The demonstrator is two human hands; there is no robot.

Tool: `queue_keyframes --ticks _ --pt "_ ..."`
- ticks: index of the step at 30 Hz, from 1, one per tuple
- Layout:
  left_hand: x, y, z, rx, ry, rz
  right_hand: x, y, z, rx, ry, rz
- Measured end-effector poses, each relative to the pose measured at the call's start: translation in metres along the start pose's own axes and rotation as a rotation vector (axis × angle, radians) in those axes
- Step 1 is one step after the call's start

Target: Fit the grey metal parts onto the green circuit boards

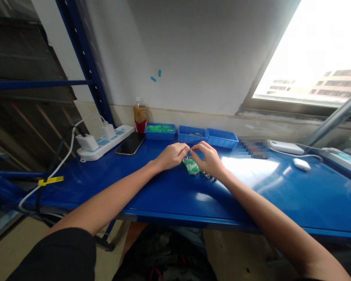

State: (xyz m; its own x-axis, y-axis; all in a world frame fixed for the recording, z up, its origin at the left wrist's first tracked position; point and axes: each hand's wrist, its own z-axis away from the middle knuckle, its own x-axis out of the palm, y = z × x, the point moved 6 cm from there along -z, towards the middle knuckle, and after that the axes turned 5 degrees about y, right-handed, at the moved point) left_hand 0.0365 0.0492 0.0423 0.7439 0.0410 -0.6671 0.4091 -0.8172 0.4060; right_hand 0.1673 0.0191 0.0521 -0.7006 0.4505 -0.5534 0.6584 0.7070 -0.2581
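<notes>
Above the middle of the blue table, my left hand [173, 155] and my right hand [208, 159] meet at the fingertips. Both are closed in a pinch around something small, mostly hidden by the fingers. Just below them is a green packet [192, 167], glossy like plastic film, partly behind the right fingers. Small shiny metal pieces [207, 175] lie on the table beneath my right hand, and more show at the packet's top edge. Whether these metal pieces are joined to the packet, I cannot tell.
Along the wall stand a blue bin with green packets [160, 134], a blue bin with small metal parts [191, 139] and another blue bin [222, 143]. Left are a bottle [140, 117], a phone [131, 143] and a power strip [105, 143]. A white case [301, 164] lies right.
</notes>
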Motion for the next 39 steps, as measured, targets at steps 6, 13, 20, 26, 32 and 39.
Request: queue_keyframes --ticks 6,13,20,26,32,39 --pt "-0.004 0.003 0.001 0.031 0.070 0.007 0.002 0.005 0.000 0.072 0.020 -0.019" --pt "-0.006 0.005 -0.001 0.066 0.071 -0.050 0.001 0.005 0.001 0.061 0.027 -0.010" --pt "-0.001 0.001 -0.002 -0.003 0.003 0.055 -0.002 -0.011 0.000 -0.096 -0.009 0.063" --pt "-0.008 -0.031 -0.002 -0.070 -0.062 -0.061 -0.024 0.037 -0.019 -0.020 0.126 0.263" --pt "-0.006 -0.045 0.006 -0.025 -0.313 -0.195 -0.065 0.148 -0.023 0.420 0.266 0.550" --pt "0.004 -0.034 0.007 -0.030 -0.367 -0.206 -0.078 0.146 0.007 0.441 0.277 0.546"
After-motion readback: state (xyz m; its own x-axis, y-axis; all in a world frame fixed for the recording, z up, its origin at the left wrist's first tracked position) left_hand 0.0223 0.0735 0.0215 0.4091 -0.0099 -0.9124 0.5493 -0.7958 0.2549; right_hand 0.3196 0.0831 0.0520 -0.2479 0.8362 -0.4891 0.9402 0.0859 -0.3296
